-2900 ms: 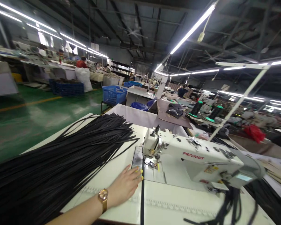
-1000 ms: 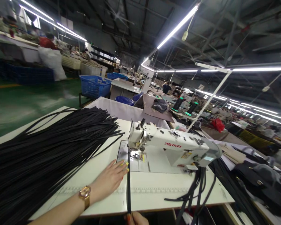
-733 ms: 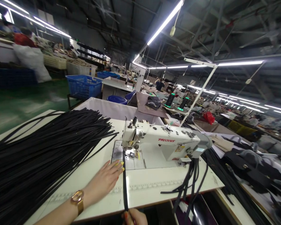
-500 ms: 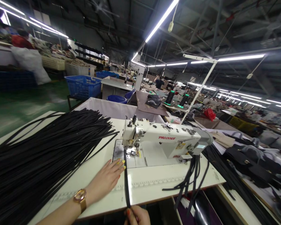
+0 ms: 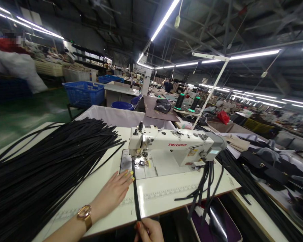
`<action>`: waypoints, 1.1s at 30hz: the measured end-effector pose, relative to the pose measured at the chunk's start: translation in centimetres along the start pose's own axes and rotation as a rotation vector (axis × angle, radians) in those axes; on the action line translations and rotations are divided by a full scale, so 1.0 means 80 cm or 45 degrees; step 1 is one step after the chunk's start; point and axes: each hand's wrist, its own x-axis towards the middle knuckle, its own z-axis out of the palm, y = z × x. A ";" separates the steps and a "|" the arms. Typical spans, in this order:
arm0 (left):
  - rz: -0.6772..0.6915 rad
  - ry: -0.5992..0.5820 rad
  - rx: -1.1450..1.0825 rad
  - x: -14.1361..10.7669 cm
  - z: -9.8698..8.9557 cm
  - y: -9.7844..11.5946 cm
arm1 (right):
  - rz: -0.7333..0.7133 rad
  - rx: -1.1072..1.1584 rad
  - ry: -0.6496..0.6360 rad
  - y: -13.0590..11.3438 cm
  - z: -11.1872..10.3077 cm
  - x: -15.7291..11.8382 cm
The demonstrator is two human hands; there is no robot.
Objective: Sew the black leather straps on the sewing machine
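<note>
A narrow black strap runs from beneath the needle area of a white sewing machine straight down to the front edge of the table. My left hand lies flat on the tabletop with fingers stretched out, their tips touching the strap's left side just in front of the metal plate. At the table edge my right hand pinches the strap between thumb and fingers. A large pile of black straps covers the table's left side.
More black straps hang from the machine's right end. Two black thread cones stand behind it, near a thin white thread stand. An open drawer juts out below the table. Beyond are a blue basket and black bags.
The camera view has shifted slightly, so the background appears moved left. Both hands keep nearly the same places on the strap.
</note>
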 end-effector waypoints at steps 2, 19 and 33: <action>0.004 0.016 0.003 0.000 0.002 -0.001 | 0.000 -0.005 -0.014 0.000 -0.001 0.001; -0.009 0.009 -0.048 0.001 -0.003 0.001 | 0.034 -0.022 -0.027 -0.003 0.003 0.002; -0.015 -0.019 -0.067 0.002 -0.004 0.001 | 0.109 0.123 -0.001 -0.025 0.003 -0.003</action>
